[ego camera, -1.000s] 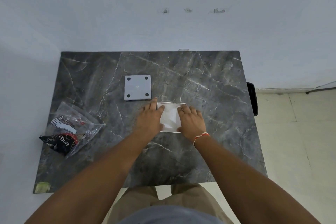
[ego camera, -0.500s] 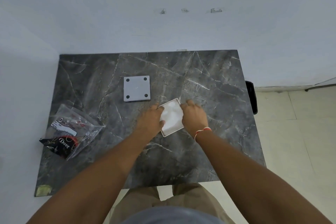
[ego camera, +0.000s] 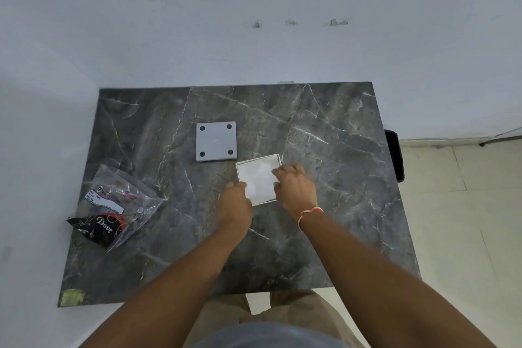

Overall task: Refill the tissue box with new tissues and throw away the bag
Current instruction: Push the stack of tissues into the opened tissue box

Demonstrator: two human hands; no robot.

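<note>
The tissue box (ego camera: 258,178) sits open-side up at the centre of the tabletop (ego camera: 339,206), white tissues visible inside; the left hand (ego camera: 236,200) grips its lower-left corner and the right hand (ego camera: 295,188) curls over its right edge, so the filling step appears to be in hand. The grey base panel (ego camera: 216,141) lies just beside the box, toward the upper left; the next move likely calls for fitting that panel over the opening, then discarding the clear bag (ego camera: 118,206) at the left edge of the frame.

Desk (ego camera: 324,234) right half and near edge are left bare. Passage on the left is blocked by a grey plate (ego camera: 216,141) and a plastic bag (ego camera: 118,203).
</note>
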